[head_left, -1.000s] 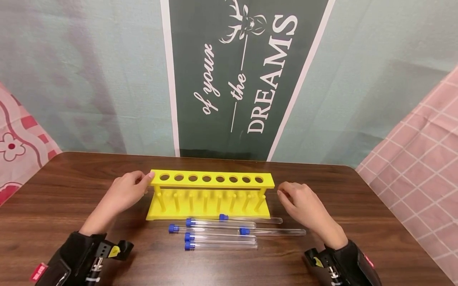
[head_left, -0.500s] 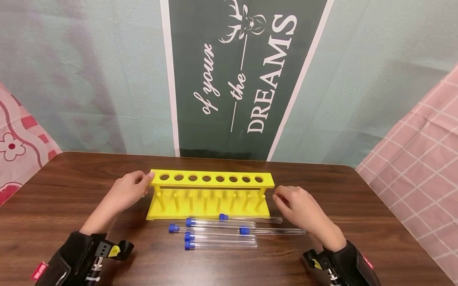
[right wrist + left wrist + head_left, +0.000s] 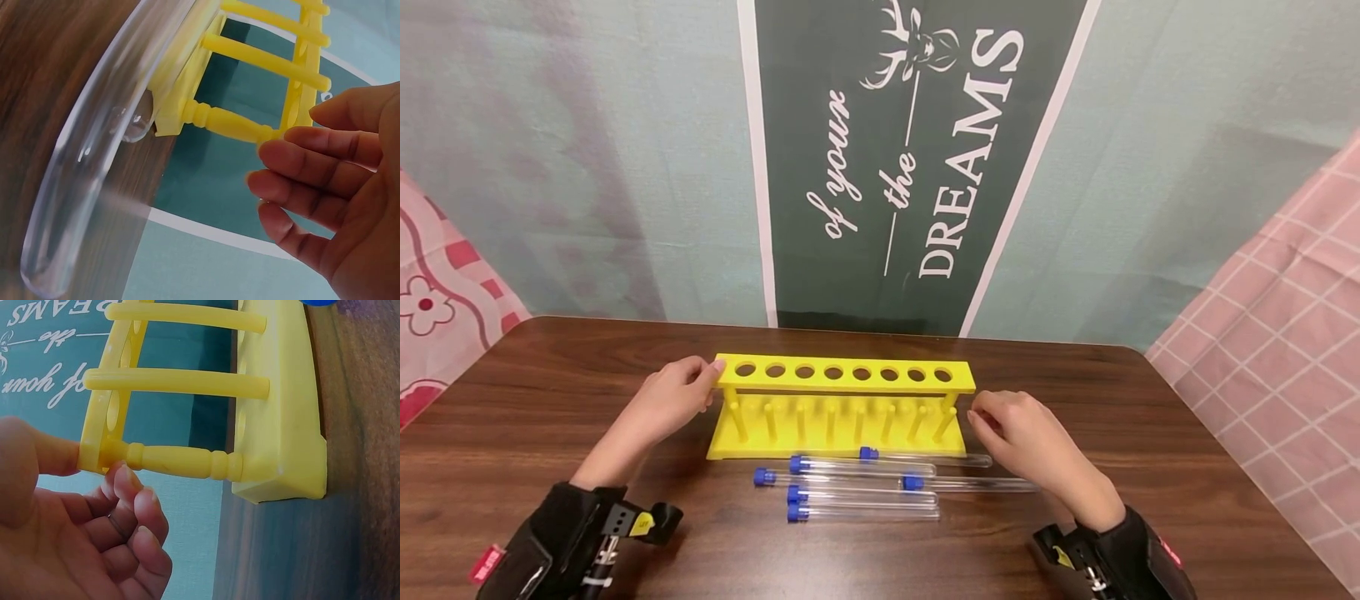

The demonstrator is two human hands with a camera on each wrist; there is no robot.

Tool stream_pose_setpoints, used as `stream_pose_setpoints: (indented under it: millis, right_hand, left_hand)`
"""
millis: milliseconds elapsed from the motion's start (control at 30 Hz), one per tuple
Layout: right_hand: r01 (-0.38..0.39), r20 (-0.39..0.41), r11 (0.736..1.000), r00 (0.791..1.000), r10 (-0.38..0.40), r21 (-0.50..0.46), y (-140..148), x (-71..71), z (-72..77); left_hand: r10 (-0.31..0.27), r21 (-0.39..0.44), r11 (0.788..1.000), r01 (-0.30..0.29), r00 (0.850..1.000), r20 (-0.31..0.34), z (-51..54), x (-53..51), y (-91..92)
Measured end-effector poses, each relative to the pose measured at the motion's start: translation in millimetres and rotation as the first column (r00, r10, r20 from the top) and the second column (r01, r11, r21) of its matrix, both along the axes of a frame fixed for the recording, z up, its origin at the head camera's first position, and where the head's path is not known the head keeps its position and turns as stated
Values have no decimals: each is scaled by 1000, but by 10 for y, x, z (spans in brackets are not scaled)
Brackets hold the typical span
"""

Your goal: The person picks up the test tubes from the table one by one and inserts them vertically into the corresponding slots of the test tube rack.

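A yellow test tube rack [image 3: 842, 379] stands upright with its row of holes on top. My left hand [image 3: 658, 404] pinches the left end of its top bar, thumb on the upper face and a fingertip beneath, as the left wrist view shows. At the rack's right end [image 3: 303, 106] is my right hand [image 3: 331, 181], its fingers loosely bent and the thumb apart from them; whether the fingertips touch the bar, I cannot tell. Several clear tubes with blue caps [image 3: 763, 477] lie flat in front of the rack, one close to my right hand in the right wrist view.
The brown wooden table [image 3: 865, 558] ends just behind the rack. Beyond its back edge hangs a green curtain [image 3: 662, 167] with a dark printed panel, and pink patterned cloths [image 3: 1285, 367] hang at both sides.
My right hand has moved left and slightly down, closer to the rack's right end. My left hand keeps its grip, and the rack and tubes have stayed in place.
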State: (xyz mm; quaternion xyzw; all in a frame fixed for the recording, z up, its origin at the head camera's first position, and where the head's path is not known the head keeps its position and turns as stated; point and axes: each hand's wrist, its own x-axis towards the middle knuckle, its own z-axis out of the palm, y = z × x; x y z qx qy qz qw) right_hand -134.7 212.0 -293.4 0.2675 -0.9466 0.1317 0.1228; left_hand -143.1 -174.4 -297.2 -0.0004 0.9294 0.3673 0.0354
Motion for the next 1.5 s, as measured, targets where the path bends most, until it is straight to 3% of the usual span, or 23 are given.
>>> stream_pose_setpoints:
  millis: [600,967,1500]
  right_hand:
    - [-87,-70,996,993,90,36,-135,59,-24]
    - [-60,-15,997,998,61,48,-194,112,-18]
    - [-101,-24,989,994,104,104,-296,177,-18]
  left_hand:
    - [3,8,1000,-4,1000,18,-12,-6,13]
    - [-6,11,1000,5,1000,22,-8,-8,4]
    - [-11,17,1000,11,1000,16,5,0,10]
